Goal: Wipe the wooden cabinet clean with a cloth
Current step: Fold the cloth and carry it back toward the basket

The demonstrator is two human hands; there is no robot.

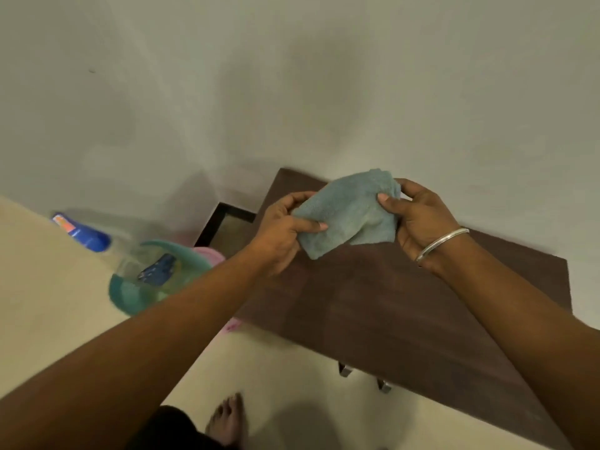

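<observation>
A grey-blue cloth (pixel 349 212) is held in the air above the dark brown wooden cabinet top (pixel 389 313). My left hand (pixel 285 232) pinches its lower left edge between thumb and fingers. My right hand (pixel 418 216), with a silver bangle on the wrist, grips the cloth's upper right corner. The cloth is folded and loosely stretched between both hands, not touching the wood. The cabinet stands against the pale wall, and two metal handles (pixel 345 371) show below its front edge.
On the cream floor to the left stands a teal bucket (pixel 146 280) with water and a blue item inside. A blue bottle (pixel 81 233) lies behind it, and something pink (pixel 209 254) sits beside the bucket. My bare foot (pixel 229 420) is near the bottom.
</observation>
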